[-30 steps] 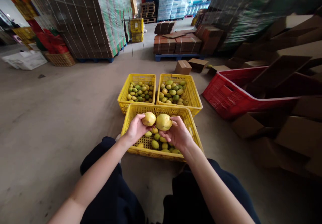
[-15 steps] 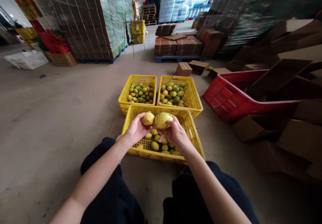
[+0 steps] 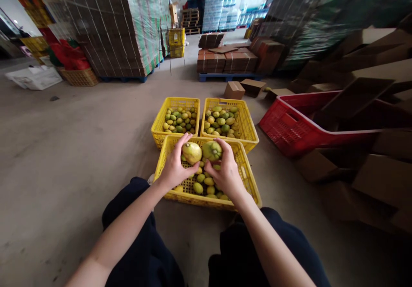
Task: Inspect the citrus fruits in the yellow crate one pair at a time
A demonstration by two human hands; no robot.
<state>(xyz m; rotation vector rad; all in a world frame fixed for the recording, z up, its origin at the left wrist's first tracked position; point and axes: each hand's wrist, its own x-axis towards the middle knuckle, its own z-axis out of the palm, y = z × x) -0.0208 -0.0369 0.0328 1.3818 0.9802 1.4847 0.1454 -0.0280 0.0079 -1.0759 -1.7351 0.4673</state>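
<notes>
Fingers [image 3: 189,171] gripping, we've got a yellowish fruit [image 3: 192,153] in our left hand [image 3: 174,169], a greener fruit [image 3: 212,151] in our right hand [image 3: 228,173], both over the front crate [image 3: 199,200], between its side edges, loads of floor [image 3: 80,149] leftward.

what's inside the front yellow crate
Yellow-green fruits lie loose in the crate. The left hand, right hand and held fruits cover parts of it; what lies behind them can't be seen.

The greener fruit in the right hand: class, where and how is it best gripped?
Probably around the sides of the greener fruit, from the right, as the right hand does: its rounded shape suits a wrapping grip, and the yellower fruit sits close on its left.
</notes>
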